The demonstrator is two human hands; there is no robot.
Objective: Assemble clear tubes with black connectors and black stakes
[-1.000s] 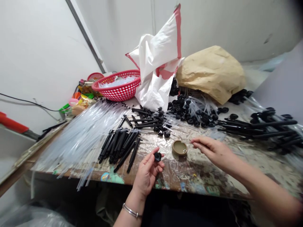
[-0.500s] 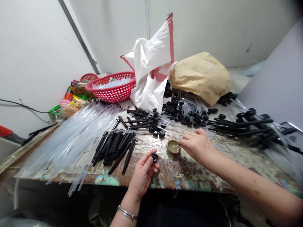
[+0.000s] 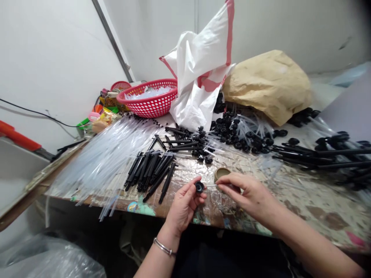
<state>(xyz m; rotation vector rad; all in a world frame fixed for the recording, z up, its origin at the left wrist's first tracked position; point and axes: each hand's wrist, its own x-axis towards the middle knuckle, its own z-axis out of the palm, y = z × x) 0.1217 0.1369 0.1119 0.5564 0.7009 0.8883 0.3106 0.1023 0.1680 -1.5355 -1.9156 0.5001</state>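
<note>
Near the table's front edge, my left hand (image 3: 185, 206) is closed, pinching a small round black cap (image 3: 199, 187) between thumb and fingers, its hollow face showing. My right hand (image 3: 247, 191) is also closed, with thumb and forefinger together on what looks like a thin clear tube (image 3: 211, 185). The tube points left toward the cap; whether its tip touches the cap, I cannot tell. Right behind these fingers stands a small brown bowl (image 3: 222, 172), partly hidden by my right hand. Left of my hands lies a pile of black plastic tubes (image 3: 150, 170).
Long clear tubes (image 3: 95, 158) spread over the table's left side. A red basket (image 3: 147, 104), a white sack (image 3: 199, 69) and a brown paper bag (image 3: 269, 85) stand at the back. Black caps with clear tubes (image 3: 246, 135) and longer black parts (image 3: 307, 154) lie to the right.
My right hand has moved from beside the bowl to in front of it, and a thin tube now shows at its fingertips. My left hand keeps the black cap. The camera view has shifted.
</note>
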